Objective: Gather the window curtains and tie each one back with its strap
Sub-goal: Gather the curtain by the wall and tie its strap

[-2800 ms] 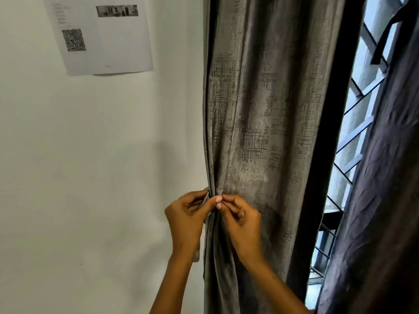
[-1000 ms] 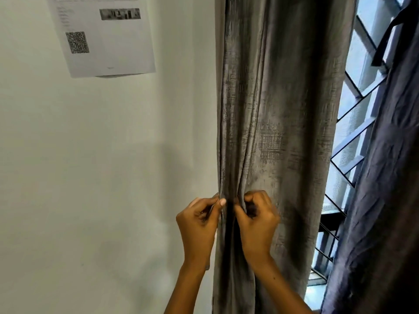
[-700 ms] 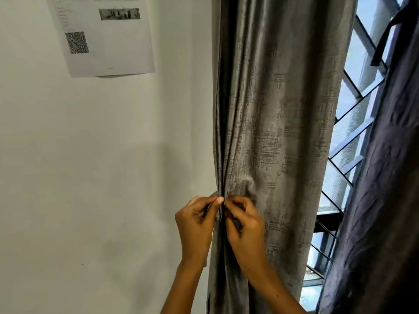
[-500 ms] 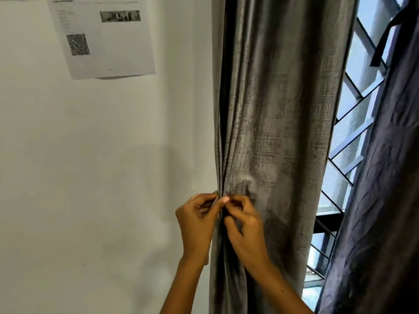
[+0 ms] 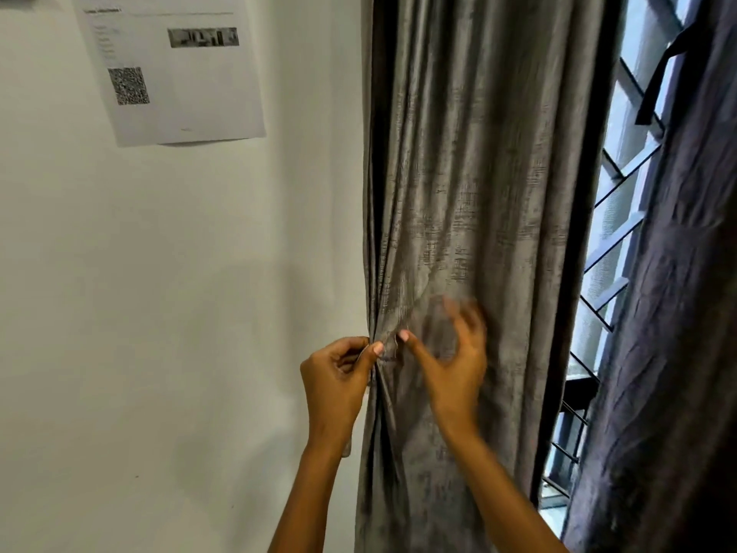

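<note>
Curtain [image 5: 470, 201] edge is pinched by the left hand [image 5: 339, 377]; the right hand [image 5: 450, 361], blurred, has been released and spread, so the tie perhaps remains unfinished.

Wall [image 5: 159, 293]: plain white, fills the left half of the view; faint soft shadow low on its right part.
Paper sheet [image 5: 171, 65]: white printed page fixed to the wall near its upper left; lower edge lifts slightly and casts a thin shadow.
QR code [image 5: 128, 85]: black square pattern on the sheet's left side, below lines of small blurred text.
Photo strip [image 5: 203, 37]: dark rectangular picture near the sheet's top right, detail unreadable.
Window grille [image 5: 610, 249]: dark metal bars, slanted and crossing, seen at right against bright daylight.
</note>
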`<state>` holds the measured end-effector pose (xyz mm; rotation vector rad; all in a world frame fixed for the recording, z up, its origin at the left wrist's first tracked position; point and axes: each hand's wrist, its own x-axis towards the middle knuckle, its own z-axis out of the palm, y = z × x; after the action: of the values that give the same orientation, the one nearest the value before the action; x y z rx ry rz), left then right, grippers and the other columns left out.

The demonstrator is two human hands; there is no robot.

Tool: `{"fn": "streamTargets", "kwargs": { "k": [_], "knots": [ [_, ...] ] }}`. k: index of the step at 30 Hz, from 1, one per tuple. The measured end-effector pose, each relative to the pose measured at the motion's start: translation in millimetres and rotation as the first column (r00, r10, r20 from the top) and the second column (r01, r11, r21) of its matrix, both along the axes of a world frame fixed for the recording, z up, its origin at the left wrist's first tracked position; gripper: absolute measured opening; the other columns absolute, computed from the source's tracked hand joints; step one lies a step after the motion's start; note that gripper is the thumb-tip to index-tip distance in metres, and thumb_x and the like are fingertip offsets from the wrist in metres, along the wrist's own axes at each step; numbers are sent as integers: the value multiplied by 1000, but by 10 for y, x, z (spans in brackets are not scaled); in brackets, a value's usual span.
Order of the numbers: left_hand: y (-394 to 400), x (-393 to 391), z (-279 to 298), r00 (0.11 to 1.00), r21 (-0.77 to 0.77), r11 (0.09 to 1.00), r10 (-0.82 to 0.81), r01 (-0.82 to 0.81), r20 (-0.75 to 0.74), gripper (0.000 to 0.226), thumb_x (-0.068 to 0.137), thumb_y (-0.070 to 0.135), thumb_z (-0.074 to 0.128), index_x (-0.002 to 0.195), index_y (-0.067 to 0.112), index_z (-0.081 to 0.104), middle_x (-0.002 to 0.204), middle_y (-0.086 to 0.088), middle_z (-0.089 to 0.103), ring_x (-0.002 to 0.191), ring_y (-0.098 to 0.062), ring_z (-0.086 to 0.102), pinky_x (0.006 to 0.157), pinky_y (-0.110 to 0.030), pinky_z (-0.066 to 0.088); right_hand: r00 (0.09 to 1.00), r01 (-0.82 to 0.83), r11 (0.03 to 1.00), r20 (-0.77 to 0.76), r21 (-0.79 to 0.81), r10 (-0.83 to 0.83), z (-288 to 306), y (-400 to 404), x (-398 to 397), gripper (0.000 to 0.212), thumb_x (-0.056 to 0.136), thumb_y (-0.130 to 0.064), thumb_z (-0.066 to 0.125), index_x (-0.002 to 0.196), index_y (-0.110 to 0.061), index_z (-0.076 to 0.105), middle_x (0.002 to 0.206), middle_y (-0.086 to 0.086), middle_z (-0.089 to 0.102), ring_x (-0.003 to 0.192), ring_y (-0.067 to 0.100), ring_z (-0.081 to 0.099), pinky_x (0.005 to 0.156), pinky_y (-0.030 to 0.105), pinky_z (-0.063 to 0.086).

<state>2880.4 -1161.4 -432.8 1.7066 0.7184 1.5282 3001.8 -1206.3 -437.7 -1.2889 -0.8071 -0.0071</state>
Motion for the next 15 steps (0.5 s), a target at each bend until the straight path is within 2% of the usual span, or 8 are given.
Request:
{"fn": "streamTargets", "kwargs": {
  "k": [2, 4, 5, 7, 9, 10, 12, 15],
  "knots": [
    [25, -32, -8, 1000, -8, 1000, 2, -2, 3, 15, 76, 23, 74, 89, 17, 72, 79, 5, 73, 72, -6, 70, 69, -31, 60, 999, 52, 998, 15, -38, -52, -6, 8, 43, 114, 58, -53, 77, 151, -29, 16, 158, -6, 0, 147, 17, 5, 115, 35, 17],
    [47, -61, -3, 1000, -24, 1000, 0, 0, -14, 20, 75, 29, 73, 92, 19, 72, 82, 7, 73, 75, -6, 70, 71, -32, 60, 990, -139, 989, -25, -45, 138, 45, -7, 76, 122, 58, -51, 78, 152, -28, 2, 157, -12, 8, 145, 6, 12, 116, 29, 19],
    [51, -66, 0, 1000, -28, 1000, 2, -3, -24, 21, 74, 30, 73, 93, 19, 72, 83, 7, 73, 75, -6, 70, 72, -32, 60, 975, -219, 975, -40, -27, 218, 63, -24, 79, 116, 62, -44, 79, 152, -25, 9, 150, -14, 27, 137, -2, 29, 110, 20, 29],
    [43, -54, 8, 999, -15, 1000, 22, -22, -28, 19, 76, 25, 74, 93, 16, 73, 82, 6, 73, 75, -6, 70, 72, -32, 60, 972, -227, 974, 60, -2, 227, 17, -45, 75, 72, 75, -27, 77, 137, -17, 43, 120, -17, 58, 106, -7, 58, 88, 11, 45],
    [15, -26, 3, 998, 16, 998, 61, -61, -9, 15, 77, 19, 75, 91, 13, 74, 80, 4, 73, 73, -5, 69, 72, -30, 60, 971, -20, 1000, 239, -12, 22, -72, -65, 6, 35, 86, -12, 69, 119, -10, 61, 97, -9, 68, 83, 2, 65, 78, 18, 50],
    [-1, -13, -2, 997, 33, 997, 76, -76, -1, 13, 78, 18, 75, 89, 13, 74, 79, 4, 73, 72, -4, 69, 71, -29, 60, 951, 65, 998, 303, -8, -59, -137, -75, -45, 38, 87, -6, 65, 125, -10, 60, 97, -3, 71, 80, 3, 64, 77, 20, 52],
    [-31, 6, -22, 996, 71, 994, 85, -85, 4, 8, 79, 18, 75, 86, 15, 75, 77, 5, 73, 71, -5, 69, 69, -29, 60, 903, 128, 991, 418, -31, -103, -237, -101, -167, 59, 85, 6, 60, 139, -13, 48, 109, 5, 71, 85, 7, 65, 84, 21, 52],
    [-58, 15, -59, 997, 114, 990, 83, -82, 2, 3, 80, 17, 74, 83, 16, 75, 76, 6, 71, 71, -9, 69, 66, -34, 59, 866, 35, 992, 499, -118, 29, -312, -134, -271, 78, 81, 16, 55, 147, -16, 28, 137, 6, 55, 118, 17, 58, 104, 28, 40]
  ]
}}
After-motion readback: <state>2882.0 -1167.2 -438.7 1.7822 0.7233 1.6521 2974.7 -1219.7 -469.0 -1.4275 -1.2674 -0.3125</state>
